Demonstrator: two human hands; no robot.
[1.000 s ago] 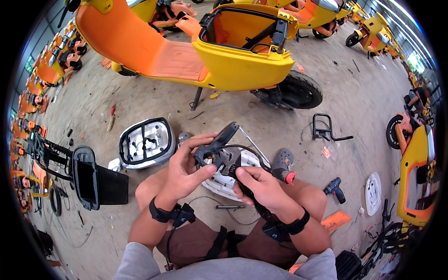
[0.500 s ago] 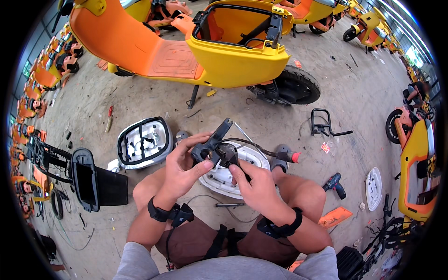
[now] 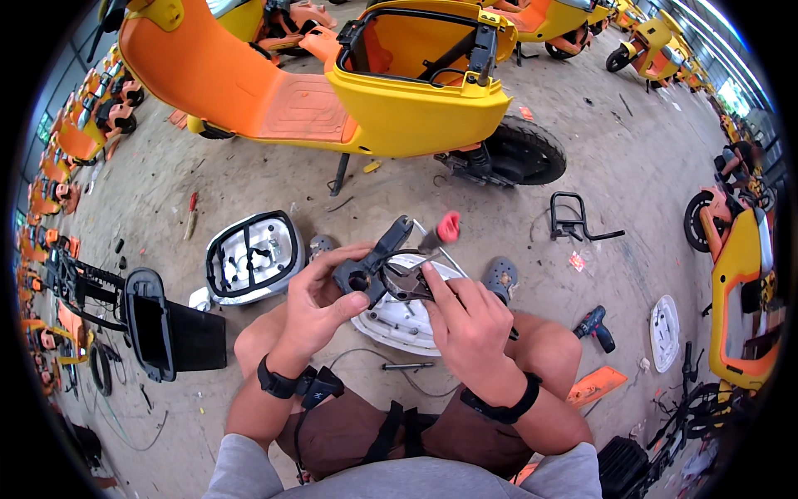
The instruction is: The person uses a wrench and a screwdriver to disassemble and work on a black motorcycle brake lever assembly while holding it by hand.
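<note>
Dark grey, a bracket (image 3: pixel 372 264) sits in the left hand (image 3: pixel 320 293), whose thumb and fingers grasp it at its lower end; its arm slants up toward 1 o'clock. Taking the bracket as the clock's centre, the right hand (image 3: pixel 472 316) is at 4 o'clock, fingers closed on a dark metal piece (image 3: pixel 406 288) that meets the bracket's right side; whether the two are joined I cannot tell. A blurred red cap (image 3: pixel 449 226) shows at 2 o'clock, near a black cable (image 3: pixel 391 257) that curves by the bracket.

Below the hands, at 5 o'clock, lies a white shell (image 3: pixel 397 329). At 9 o'clock rests a black-rimmed lid (image 3: pixel 253 259), at 8 a black bin (image 3: pixel 196 334), between 3 and 4 a drill (image 3: pixel 595 328). At 12 stands a yellow and orange scooter (image 3: pixel 416 116).
</note>
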